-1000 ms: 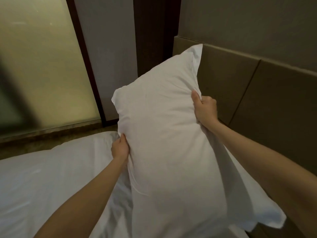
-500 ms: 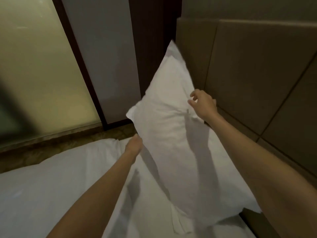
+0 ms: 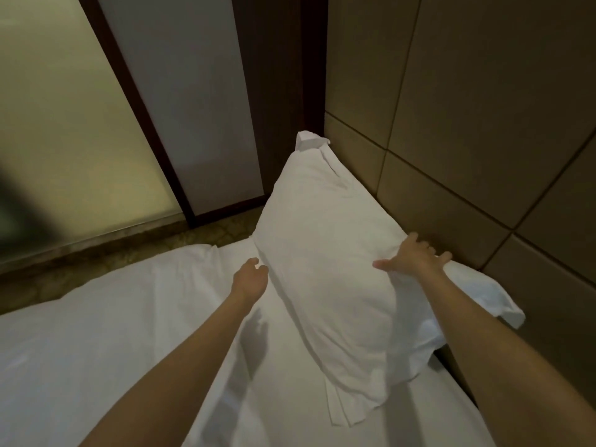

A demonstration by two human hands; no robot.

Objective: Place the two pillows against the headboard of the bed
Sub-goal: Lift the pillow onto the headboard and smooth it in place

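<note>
White bedsheet (image 3: 106, 317) spreads at left, then the left hand (image 3: 250, 279) hovers loosely curled beside the white pillow (image 3: 325, 269), which leans on the tan padded headboard (image 3: 467, 156) under the right hand (image 3: 416, 259), fingers spread flat.

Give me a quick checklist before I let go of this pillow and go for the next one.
1. Pillow leaning on the headboard: ok, its far long edge rests along the panels.
2. Pillow's lower edge on the bed: ok.
3. Right hand free to lift: ok, fingers spread flat on the top edge, not gripping.
4. Left hand free: ok, loosely open at the pillow's near edge.
5. Pillowcase neat: not ok, the loose flap at the near end is bunched.
6. Second pillow placed: cannot tell; only one pillow is in view.
</note>
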